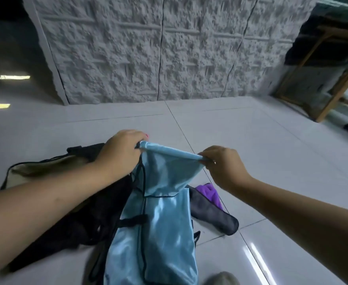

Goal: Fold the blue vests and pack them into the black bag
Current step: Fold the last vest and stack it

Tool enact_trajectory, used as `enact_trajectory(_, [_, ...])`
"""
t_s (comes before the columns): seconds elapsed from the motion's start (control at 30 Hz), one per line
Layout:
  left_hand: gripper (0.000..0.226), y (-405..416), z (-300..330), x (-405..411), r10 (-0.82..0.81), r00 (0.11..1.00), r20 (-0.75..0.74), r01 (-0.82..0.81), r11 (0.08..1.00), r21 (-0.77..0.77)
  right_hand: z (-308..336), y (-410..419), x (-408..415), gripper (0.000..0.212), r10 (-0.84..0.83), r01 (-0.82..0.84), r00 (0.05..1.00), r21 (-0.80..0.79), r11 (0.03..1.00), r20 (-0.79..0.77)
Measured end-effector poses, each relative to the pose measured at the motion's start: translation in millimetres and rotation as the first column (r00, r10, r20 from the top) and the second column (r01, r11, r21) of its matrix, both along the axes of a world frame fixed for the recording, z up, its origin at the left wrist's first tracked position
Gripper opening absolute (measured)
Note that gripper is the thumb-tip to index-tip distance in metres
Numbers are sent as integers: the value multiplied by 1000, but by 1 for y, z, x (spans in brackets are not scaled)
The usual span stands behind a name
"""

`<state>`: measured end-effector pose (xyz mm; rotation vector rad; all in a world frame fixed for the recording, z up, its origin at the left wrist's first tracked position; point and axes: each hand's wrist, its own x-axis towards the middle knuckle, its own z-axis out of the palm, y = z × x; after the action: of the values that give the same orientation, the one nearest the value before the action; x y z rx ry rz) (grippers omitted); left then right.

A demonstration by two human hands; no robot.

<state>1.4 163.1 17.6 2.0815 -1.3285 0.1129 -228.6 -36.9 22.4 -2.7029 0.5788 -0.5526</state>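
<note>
A shiny light-blue vest point(158, 219) with thin black trim lies lengthwise on the tiled floor. Its far end is lifted and folded back toward me. My left hand point(119, 151) grips the left corner of that raised fold, and my right hand point(222, 163) pinches the right corner, so the edge is stretched taut between them. The black bag point(66, 229) lies on the floor to the left, partly under my left forearm and under the vest, its mouth open and showing a pale lining point(39, 169).
A purple cloth point(210, 192) lies on a dark mesh pouch point(212, 217) just right of the vest. A rough white textured wall point(158, 48) stands behind. A wooden frame point(321, 79) leans at the far right. Glossy white floor tiles point(271, 145) surround the work.
</note>
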Motion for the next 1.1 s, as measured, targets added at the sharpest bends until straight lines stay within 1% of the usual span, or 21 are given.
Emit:
enact_trajectory(0.07, [21,25,-29,-14,-58,996,65,52,995,82,-29,18,-20,15,95,-95,995,-55,994,-16])
enact_trajectory(0.13, [28,53,-60,-28,-167,973,160,134,971,200,-58,35,-39,19,193,-201,977,-82,976,-90])
enact_trajectory(0.17, [32,66,-76,-34,-232,958,167,183,947,265,-72,44,-47,20,257,-268,957,-75,961,-132])
enact_trajectory(0.27, [34,97,-115,-53,-382,922,70,312,836,451,-111,67,-70,25,392,-409,889,-25,912,-235])
enact_trajectory(0.37, [36,113,-146,-70,-472,881,35,363,720,592,-146,84,-87,15,461,-495,813,-3,869,-355])
enact_trajectory(0.47, [31,119,-164,-86,-535,844,29,411,681,607,-158,95,-95,9,493,-525,733,71,848,-468])
enact_trajectory(0.53, [26,121,-170,-93,-579,814,56,436,671,599,-159,98,-96,12,507,-528,700,114,842,-503])
enact_trajectory(0.63, [24,122,-174,-98,-595,800,74,439,665,604,-158,100,-95,11,527,-521,659,180,834,-536])
enact_trajectory(0.67, [23,124,-175,-99,-596,800,72,431,654,622,-157,103,-93,16,541,-522,638,208,827,-549])
enact_trajectory(0.73, [18,125,-172,-99,-590,805,65,424,648,632,-153,104,-89,45,569,-536,571,255,805,-592])
enact_trajectory(0.77, [29,124,-169,-99,-567,823,30,419,641,643,-154,104,-87,58,560,-515,561,273,813,-610])
enact_trajectory(0.8, [48,121,-164,-99,-524,851,-20,405,632,660,-153,105,-85,66,536,-473,579,282,834,-614])
enact_trajectory(0.83, [65,117,-159,-100,-469,881,-55,379,632,676,-154,105,-82,68,499,-431,625,268,862,-600])
enact_trajectory(0.87, [72,110,-153,-101,-425,903,-61,352,653,670,-156,105,-79,61,456,-402,699,225,888,-551])
enact_trajectory(0.9, [71,101,-150,-103,-387,922,-30,314,698,644,-162,105,-74,47,414,-389,780,154,908,-470])
enact_trajectory(0.93, [64,90,-150,-107,-350,936,34,258,748,612,-167,107,-69,33,382,-373,834,103,922,-399])
enact_trajectory(0.97, [58,79,-152,-111,-315,944,94,199,775,599,-173,109,-61,33,352,-344,870,85,935,-346])
enact_trajectory(1.0, [56,68,-155,-113,-286,948,137,147,780,609,-179,111,-51,46,332,-312,877,113,943,-348])
enact_trajectory(1.03, [59,58,-160,-115,-263,953,147,109,756,645,-184,115,-42,60,317,-288,871,132,948,-375])
enact_trajectory(1.1, [68,45,-178,-114,-208,970,126,57,697,715,-194,126,-23,70,272,-226,851,155,962,-450])
